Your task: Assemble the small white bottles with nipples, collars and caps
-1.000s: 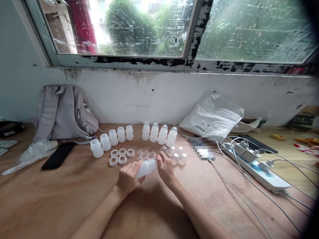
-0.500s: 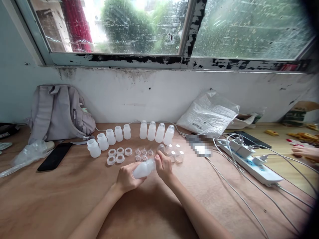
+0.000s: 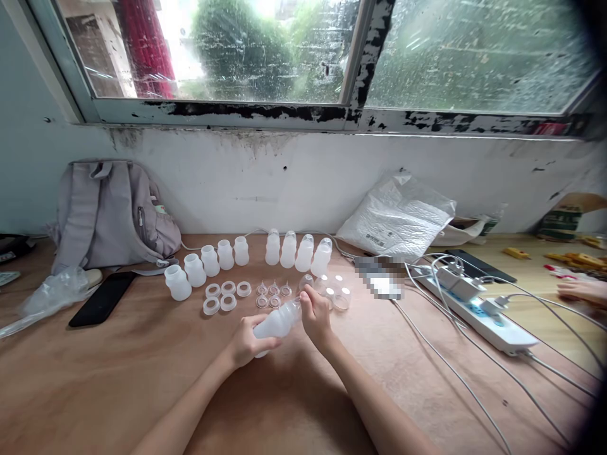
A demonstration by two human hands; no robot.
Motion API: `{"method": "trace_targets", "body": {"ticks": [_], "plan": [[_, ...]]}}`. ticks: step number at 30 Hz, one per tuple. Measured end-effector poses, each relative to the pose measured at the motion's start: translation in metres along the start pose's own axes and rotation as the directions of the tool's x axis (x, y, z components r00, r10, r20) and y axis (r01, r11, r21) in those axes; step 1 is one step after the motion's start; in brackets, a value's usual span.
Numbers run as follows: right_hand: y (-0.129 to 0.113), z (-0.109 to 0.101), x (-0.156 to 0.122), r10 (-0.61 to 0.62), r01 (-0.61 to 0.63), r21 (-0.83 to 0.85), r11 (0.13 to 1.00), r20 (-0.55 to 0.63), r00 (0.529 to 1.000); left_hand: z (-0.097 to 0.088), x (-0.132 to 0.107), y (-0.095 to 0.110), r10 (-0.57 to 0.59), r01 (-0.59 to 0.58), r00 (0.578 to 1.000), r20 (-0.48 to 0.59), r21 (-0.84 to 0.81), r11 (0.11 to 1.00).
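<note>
Bottle [image 3: 275,323] — left fingers [image 3: 266,343] around, right fingers [image 3: 307,304] pinching top | 5 rings [image 3: 228,309], caps [image 3: 341,300] beyond

Forward, downward head view across table [image 3: 118,373]

Forearms [image 3: 194,395] angled inward; left hand [image 3: 245,342] curled, thumb extended; right hand [image 3: 316,315] closely bunched, slightly higher.

A person's left hand [image 3: 244,342] and right hand [image 3: 317,317] are seen uncovered, with bare wrists [image 3: 227,359]. The left forearm [image 3: 192,402] and right forearm [image 3: 367,393] are likewise bare, slender and smoothly outlined, tapered toward the wrists and cut off by the lower edge of the view. Some fingers [image 3: 313,294] are partly hidden, and fingernails are too small to be made out.
</note>
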State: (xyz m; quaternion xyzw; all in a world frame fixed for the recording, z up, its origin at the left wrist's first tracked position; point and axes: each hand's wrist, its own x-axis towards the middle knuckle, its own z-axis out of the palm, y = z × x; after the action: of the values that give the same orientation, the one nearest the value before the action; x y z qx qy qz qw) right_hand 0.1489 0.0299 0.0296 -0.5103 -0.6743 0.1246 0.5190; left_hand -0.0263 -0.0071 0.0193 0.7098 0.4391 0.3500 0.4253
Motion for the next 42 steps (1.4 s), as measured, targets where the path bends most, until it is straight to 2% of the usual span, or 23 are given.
{"method": "trace_targets", "body": {"ticks": [1,3,6,8,11,15,20,26,30,37,40,42], "plan": [[0.001,-0.001,0.002,0.038,-0.038,-0.007,0.999,-0.021,0.999,0.0,-0.002,-0.001,0.072,-0.065,0.996,-0.059,0.119,0.991],[0.005,-0.005,0.006,0.117,-0.12,-0.036,0.992,-0.078,0.99,-0.001,-0.006,-0.004,0.235,-0.17,0.959,-0.16,0.339,0.925],[0.01,-0.014,0.01,0.198,-0.212,-0.114,0.971,-0.122,0.973,-0.004,-0.008,-0.009,0.393,-0.219,0.888,-0.24,0.532,0.818],[0.012,-0.017,0.012,0.207,-0.226,-0.154,0.962,-0.127,0.97,-0.005,-0.007,-0.011,0.448,-0.22,0.86,-0.245,0.614,0.758],[0.016,-0.018,0.014,0.139,-0.16,-0.194,0.968,-0.12,0.983,-0.006,-0.005,-0.014,0.503,-0.256,0.843,-0.191,0.679,0.688],[0.022,-0.018,0.016,0.022,-0.034,-0.243,0.969,-0.053,0.998,-0.004,-0.005,-0.014,0.537,-0.331,0.835,-0.121,0.667,0.667],[0.03,-0.021,0.019,0.011,-0.005,-0.271,0.963,0.02,1.0,-0.002,-0.006,-0.016,0.549,-0.371,0.832,-0.077,0.657,0.656],[0.036,-0.022,0.018,0.101,-0.023,-0.579,0.815,0.102,0.99,-0.003,-0.006,-0.017,0.551,-0.38,0.831,-0.069,0.654,0.655],[0.04,-0.02,0.017,0.148,-0.053,-0.644,0.764,0.095,0.984,-0.003,-0.006,-0.016,0.552,-0.38,0.831,-0.068,0.656,0.652],[0.042,-0.018,0.015,0.204,-0.119,-0.648,0.752,0.058,0.977,-0.003,-0.006,-0.017,0.533,-0.343,0.841,-0.089,0.674,0.655],[0.042,-0.018,0.015,0.168,-0.111,-0.62,0.776,0.033,0.985,-0.003,-0.006,-0.016,0.523,-0.331,0.847,-0.095,0.675,0.66],[0.039,-0.019,0.016,0.117,-0.112,-0.549,0.829,-0.025,0.993,-0.002,-0.006,-0.015,0.513,-0.322,0.853,-0.1,0.672,0.667]]}}
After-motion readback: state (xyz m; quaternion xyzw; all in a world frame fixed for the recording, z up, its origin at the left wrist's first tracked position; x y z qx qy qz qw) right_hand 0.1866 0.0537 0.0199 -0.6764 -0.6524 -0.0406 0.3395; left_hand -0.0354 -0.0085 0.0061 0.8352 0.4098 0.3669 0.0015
